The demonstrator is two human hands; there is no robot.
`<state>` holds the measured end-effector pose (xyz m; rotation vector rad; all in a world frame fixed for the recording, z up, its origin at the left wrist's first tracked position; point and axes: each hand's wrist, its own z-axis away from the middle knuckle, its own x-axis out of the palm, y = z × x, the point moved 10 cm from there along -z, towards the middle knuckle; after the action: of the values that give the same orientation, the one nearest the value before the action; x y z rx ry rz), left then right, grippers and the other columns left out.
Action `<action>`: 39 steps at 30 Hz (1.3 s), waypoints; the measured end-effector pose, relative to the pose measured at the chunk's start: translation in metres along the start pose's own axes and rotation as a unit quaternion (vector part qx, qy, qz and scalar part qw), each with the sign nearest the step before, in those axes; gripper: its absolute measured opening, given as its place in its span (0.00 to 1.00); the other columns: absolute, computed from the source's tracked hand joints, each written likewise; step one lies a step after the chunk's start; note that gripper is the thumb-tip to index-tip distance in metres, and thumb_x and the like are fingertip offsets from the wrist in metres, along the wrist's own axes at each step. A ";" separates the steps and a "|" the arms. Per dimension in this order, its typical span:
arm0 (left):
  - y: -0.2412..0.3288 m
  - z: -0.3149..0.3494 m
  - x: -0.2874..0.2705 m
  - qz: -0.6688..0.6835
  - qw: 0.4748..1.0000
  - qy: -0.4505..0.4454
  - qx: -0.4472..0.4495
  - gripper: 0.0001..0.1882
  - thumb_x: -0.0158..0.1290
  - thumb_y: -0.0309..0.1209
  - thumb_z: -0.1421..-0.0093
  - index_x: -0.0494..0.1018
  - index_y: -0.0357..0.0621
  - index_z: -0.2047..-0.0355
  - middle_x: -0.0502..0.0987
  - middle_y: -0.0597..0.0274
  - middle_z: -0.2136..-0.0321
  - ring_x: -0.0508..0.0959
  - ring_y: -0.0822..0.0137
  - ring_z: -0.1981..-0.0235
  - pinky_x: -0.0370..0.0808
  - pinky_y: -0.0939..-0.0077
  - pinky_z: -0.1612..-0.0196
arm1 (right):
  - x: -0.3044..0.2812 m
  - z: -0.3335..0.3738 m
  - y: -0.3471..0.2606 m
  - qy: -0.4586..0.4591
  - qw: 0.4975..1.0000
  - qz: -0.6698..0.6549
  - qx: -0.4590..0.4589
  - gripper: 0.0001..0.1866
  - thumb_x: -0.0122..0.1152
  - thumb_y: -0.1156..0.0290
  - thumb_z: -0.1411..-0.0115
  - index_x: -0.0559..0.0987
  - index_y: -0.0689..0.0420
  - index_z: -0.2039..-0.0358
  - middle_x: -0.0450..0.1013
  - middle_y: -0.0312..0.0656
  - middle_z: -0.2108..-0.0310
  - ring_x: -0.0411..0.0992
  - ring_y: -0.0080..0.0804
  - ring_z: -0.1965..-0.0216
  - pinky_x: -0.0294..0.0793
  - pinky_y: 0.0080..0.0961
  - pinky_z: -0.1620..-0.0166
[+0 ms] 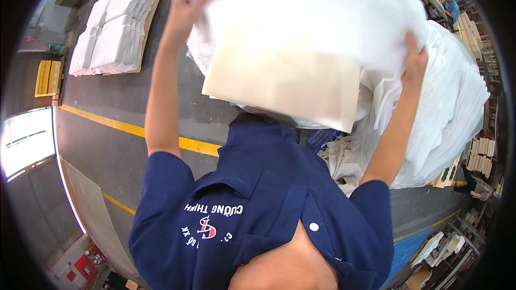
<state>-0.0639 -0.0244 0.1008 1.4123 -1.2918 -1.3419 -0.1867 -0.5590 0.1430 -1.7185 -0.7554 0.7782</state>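
Note:
A large white sheet (306, 11), soft and thin like foam or padding, is stretched between my two raised hands. My left hand (192, 13) closes on its left edge, with some motion blur. At its right edge my right hand (415, 63) grips the sheet between thumb and fingers. Under the sheet lies a stiff cream-coloured board (279, 83), its near part showing and its far part covered. To the right of the board rises a big heap of white sheets (441, 102), partly wrapped in clear plastic.
Stacks of white sheets (115, 24) rest on a flat board at the far left. A yellow line (123, 125) crosses the grey floor. Crumpled beige material (341, 158) lies below the heap. Wooden pieces (481, 157) and other people (450, 6) are along the right side.

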 end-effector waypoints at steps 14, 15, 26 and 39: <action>-0.189 0.169 -0.014 -0.155 0.963 0.060 -0.212 0.31 0.63 0.47 0.46 0.74 0.36 0.50 0.80 0.45 0.56 0.80 0.53 0.53 0.74 0.63 0.49 | 0.015 0.171 0.182 -0.171 0.924 0.291 0.177 0.33 0.68 0.60 0.41 0.70 0.69 0.42 0.73 0.53 0.46 0.71 0.42 0.45 0.65 0.33 0.40; -0.193 0.171 -0.015 -0.143 0.961 0.071 -0.227 0.30 0.64 0.47 0.47 0.75 0.36 0.52 0.80 0.45 0.58 0.80 0.52 0.54 0.75 0.62 0.51 | 0.018 0.172 0.187 -0.182 0.918 0.282 0.210 0.34 0.69 0.59 0.42 0.70 0.69 0.42 0.73 0.53 0.46 0.70 0.42 0.45 0.64 0.33 0.40; -0.214 0.188 -0.017 0.120 0.926 -0.053 -0.353 0.37 0.61 0.53 0.43 0.68 0.38 0.43 0.75 0.58 0.53 0.74 0.69 0.54 0.71 0.75 0.52 | 0.005 0.166 0.208 -0.198 0.866 0.367 0.274 0.35 0.69 0.54 0.42 0.72 0.73 0.47 0.74 0.54 0.48 0.71 0.43 0.47 0.66 0.33 0.42; -0.248 0.215 -0.032 -0.005 0.942 0.017 -0.334 0.28 0.69 0.49 0.50 0.77 0.38 0.60 0.78 0.63 0.68 0.77 0.67 0.67 0.75 0.73 0.61 | 0.024 0.170 0.207 -0.230 0.877 0.338 0.252 0.32 0.65 0.61 0.38 0.69 0.72 0.42 0.72 0.52 0.44 0.69 0.41 0.45 0.64 0.32 0.40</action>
<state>-0.2354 0.0728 -0.1634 0.9541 -0.6898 -1.5559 -0.2854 -0.4968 -0.0991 -1.3033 -0.1797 1.7444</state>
